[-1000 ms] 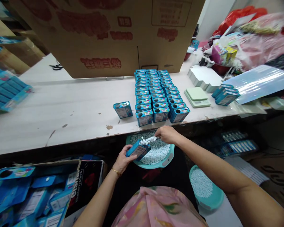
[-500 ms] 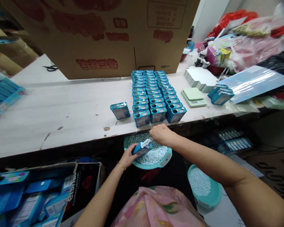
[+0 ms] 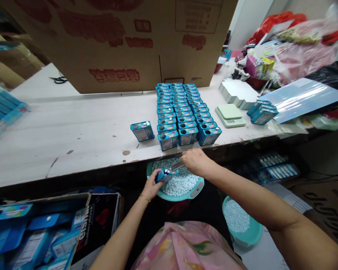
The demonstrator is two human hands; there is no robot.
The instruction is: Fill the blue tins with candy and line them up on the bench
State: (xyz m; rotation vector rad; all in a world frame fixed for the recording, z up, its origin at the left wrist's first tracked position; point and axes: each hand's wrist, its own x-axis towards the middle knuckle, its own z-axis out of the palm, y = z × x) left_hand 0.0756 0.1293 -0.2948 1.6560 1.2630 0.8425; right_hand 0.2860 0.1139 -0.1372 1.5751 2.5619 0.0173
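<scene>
My left hand point(image 3: 149, 188) is closed around a small blue box point(image 3: 162, 175), tilted over a turquoise basin. White pellets show at the round opening in its top. In my right hand point(image 3: 196, 161) is a greyish scoop point(image 3: 177, 166), its tip at that opening. Below both hands, the turquoise basin point(image 3: 196, 192) holds a heap of white pellets point(image 3: 181, 186). Just beyond, on the table point(image 3: 101, 150), stand several rows of blue boxes point(image 3: 188, 135) with dark round holes on top. A single blue box point(image 3: 142, 131) stands left of the rows.
A large cardboard box point(image 3: 112, 56) stands behind the rows. To the right are a pale green scale point(image 3: 230, 115), stacked white card point(image 3: 239, 93) and blue boxes point(image 3: 264, 113). A carton of blue boxes point(image 3: 39, 240) is at lower left, and a second basin point(image 3: 255, 232) at lower right.
The scoop's load of white pellets has gone into the held box, and the scoop now looks nearly empty. The view has shifted slightly to the right.
</scene>
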